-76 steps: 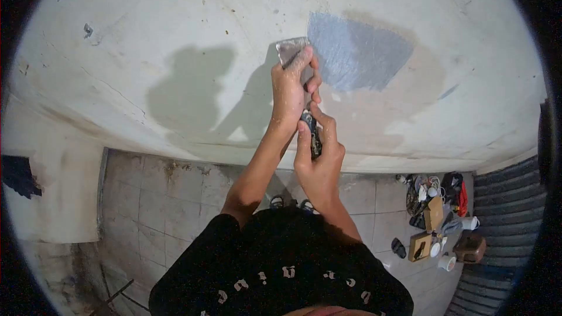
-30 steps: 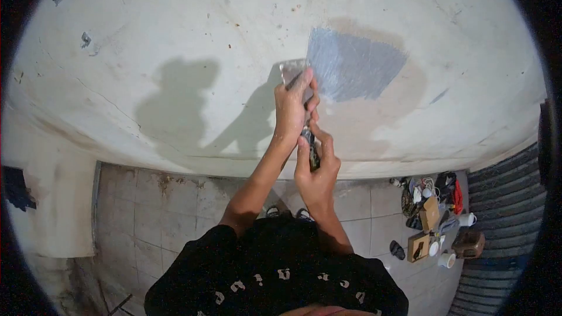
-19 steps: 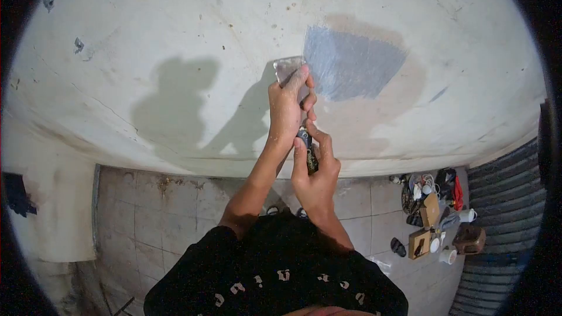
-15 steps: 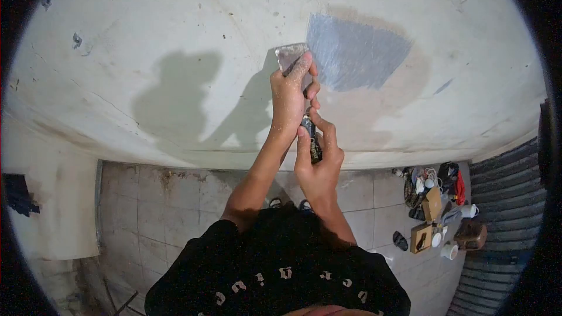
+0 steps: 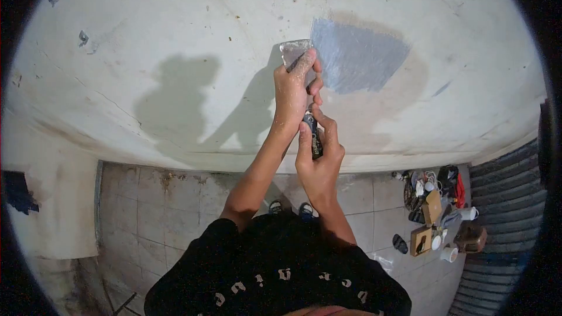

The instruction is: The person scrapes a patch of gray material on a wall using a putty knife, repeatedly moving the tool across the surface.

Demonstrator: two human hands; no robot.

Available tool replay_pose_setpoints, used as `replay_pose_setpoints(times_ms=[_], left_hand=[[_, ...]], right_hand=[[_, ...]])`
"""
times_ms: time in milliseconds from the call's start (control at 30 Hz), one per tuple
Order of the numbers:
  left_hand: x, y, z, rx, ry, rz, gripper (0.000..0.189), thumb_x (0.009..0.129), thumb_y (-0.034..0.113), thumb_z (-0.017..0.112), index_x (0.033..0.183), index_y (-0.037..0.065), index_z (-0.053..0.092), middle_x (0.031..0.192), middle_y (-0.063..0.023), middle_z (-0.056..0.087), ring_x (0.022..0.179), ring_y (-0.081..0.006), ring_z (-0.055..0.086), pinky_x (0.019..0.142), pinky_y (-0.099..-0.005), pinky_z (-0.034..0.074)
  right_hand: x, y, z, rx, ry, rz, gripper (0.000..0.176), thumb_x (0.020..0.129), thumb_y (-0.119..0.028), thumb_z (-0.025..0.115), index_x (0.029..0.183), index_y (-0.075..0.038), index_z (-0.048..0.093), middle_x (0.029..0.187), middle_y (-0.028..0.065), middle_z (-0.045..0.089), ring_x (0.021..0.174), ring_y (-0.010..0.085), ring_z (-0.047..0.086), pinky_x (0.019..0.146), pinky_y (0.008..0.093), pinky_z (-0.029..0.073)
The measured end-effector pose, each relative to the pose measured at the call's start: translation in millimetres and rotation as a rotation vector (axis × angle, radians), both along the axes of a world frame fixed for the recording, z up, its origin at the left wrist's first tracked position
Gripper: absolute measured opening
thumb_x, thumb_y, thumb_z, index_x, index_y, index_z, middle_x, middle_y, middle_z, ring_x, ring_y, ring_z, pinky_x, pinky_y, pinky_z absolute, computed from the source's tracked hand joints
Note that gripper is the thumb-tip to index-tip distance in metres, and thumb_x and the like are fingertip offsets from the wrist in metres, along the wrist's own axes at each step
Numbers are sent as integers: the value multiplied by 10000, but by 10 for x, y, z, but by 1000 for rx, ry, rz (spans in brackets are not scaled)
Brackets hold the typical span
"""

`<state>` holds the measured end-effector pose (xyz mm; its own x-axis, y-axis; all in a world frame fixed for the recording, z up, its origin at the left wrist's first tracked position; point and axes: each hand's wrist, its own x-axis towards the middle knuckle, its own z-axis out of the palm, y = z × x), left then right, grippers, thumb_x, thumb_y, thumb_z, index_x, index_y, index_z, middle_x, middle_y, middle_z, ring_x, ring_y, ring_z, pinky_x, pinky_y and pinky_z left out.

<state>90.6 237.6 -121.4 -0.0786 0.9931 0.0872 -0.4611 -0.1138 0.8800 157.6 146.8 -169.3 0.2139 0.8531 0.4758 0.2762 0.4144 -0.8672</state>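
Observation:
A metal scraper blade (image 5: 294,51) lies against the pale wall, just left of a grey patch (image 5: 360,57). My left hand (image 5: 293,90) is wrapped round the scraper near its blade, thumb up along the metal. Below it, my right hand (image 5: 319,149) grips the dark scraper handle (image 5: 317,140) between thumb and fingers. White dust specks my left hand and wrist. The lower part of the blade is hidden behind my left hand.
Small holes (image 5: 83,38) and a thin crack mark the wall at left. On the tiled floor (image 5: 193,199), at right, lie a cardboard box (image 5: 421,240), a sandal (image 5: 400,243), a white cup (image 5: 449,254) and bags. A ribbed shutter (image 5: 497,222) stands at far right.
The scraper and my left hand have shifted slightly right relative to the view. Both hands keep their hold. The view has tilted a little, showing more of the shoes.

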Motion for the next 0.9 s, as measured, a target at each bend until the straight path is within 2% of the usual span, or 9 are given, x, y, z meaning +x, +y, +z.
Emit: replay_pose_setpoints(times_ms=[167, 267, 367, 467, 533, 700, 767, 833, 900], left_hand=[[1, -16, -29, 0, 7, -3, 335, 917, 316, 599, 736, 41, 539, 572, -13, 457, 431, -89, 416, 359, -257, 392], [18, -10, 137, 37, -21, 21, 331, 916, 318, 601, 737, 45, 541, 555, -10, 449, 425, -88, 404, 359, -260, 393], [12, -9, -41, 16, 11, 12, 330, 915, 320, 601, 739, 47, 542, 549, -8, 447, 423, -90, 395, 358, -265, 389], [-13, 6, 63, 31, 4, 1, 339, 915, 327, 602, 733, 48, 539, 556, -11, 451, 421, -94, 396, 355, -264, 379], [3, 5, 155, 76, -18, 17, 346, 913, 335, 605, 729, 50, 538, 539, -11, 441, 418, -96, 395, 354, -263, 374], [-15, -18, 43, -14, 13, -18, 334, 930, 316, 583, 734, 49, 532, 536, -12, 433, 430, -94, 406, 361, -261, 382], [-9, -2, 144, 17, -13, -12, 339, 925, 324, 589, 733, 51, 532, 532, -9, 427, 425, -93, 402, 355, -261, 378], [8, -13, 102, 42, 0, 15, 339, 925, 324, 588, 733, 51, 527, 535, -7, 424, 428, -91, 402, 355, -260, 375], [31, -39, -21, 3, -3, 17, 332, 929, 311, 582, 733, 49, 525, 546, -9, 430, 432, -95, 403, 356, -261, 373]], right_hand=[[7, 43, -87, 128, -73, -49, 306, 907, -64, 597, 1198, 24, 563, 956, 234, 685, 846, 260, 715, 685, 325, 537], [5, -32, 193, -88, 44, 24, 309, 904, -61, 600, 1196, 30, 564, 952, 237, 686, 849, 259, 714, 692, 327, 538], [2, -21, -10, 52, -43, -22, 313, 901, -60, 603, 1197, 34, 561, 939, 236, 688, 848, 261, 714, 694, 325, 538], [-14, -6, 83, 23, -19, -22, 310, 902, -65, 602, 1194, 31, 563, 931, 236, 688, 849, 265, 713, 696, 326, 538], [-7, -67, 170, -85, 0, -1, 307, 904, -67, 600, 1193, 28, 563, 935, 237, 687, 854, 270, 713, 701, 329, 539], [0, -26, 65, -1, -30, -15, 299, 907, -70, 599, 1187, 26, 562, 935, 243, 684, 862, 288, 712, 710, 340, 540], [1, -38, 205, -80, 19, 15, 294, 908, -73, 599, 1181, 29, 564, 937, 245, 683, 869, 287, 712, 715, 338, 540], [8, -74, 156, -66, 13, 13, 291, 909, -73, 598, 1179, 31, 566, 940, 246, 683, 861, 285, 713, 706, 336, 540], [31, -21, -33, 71, -54, -25, 289, 911, -71, 596, 1180, 33, 567, 943, 246, 683, 835, 281, 715, 685, 334, 540]])
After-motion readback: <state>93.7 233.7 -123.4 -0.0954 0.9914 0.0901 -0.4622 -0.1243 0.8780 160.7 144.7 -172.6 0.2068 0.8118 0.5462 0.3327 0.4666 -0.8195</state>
